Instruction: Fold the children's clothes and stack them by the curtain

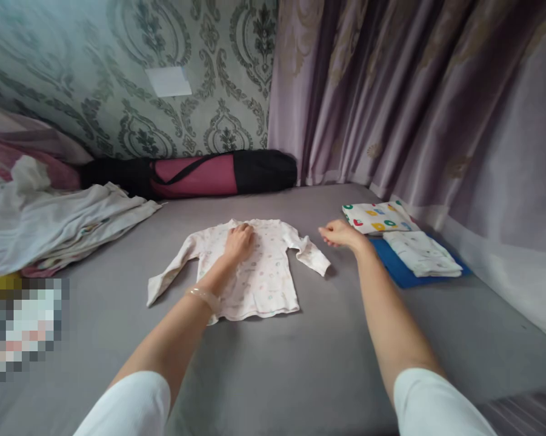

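A small white long-sleeved shirt (268, 272) with a faint print lies spread on the grey bed sheet. Its left-side sleeve stretches out and down, while the right-side sleeve is bent and rumpled. My left hand (240, 241) rests on the upper chest of the shirt near the neckline, fingers laid on the cloth, with a pale bangle on that wrist. Just beyond the right-side sleeve is my right hand (339, 234). Its fingers are curled together, apart from the sleeve, and no cloth shows in them.
Folded clothes, one with colourful letters (379, 218) and one white (422, 253), lie at right by a blue flat board (391, 266). A heap of white clothing (73, 218) is at left. A maroon and black long bag (200, 175) lies along the wall, beside purple curtains (368, 91).
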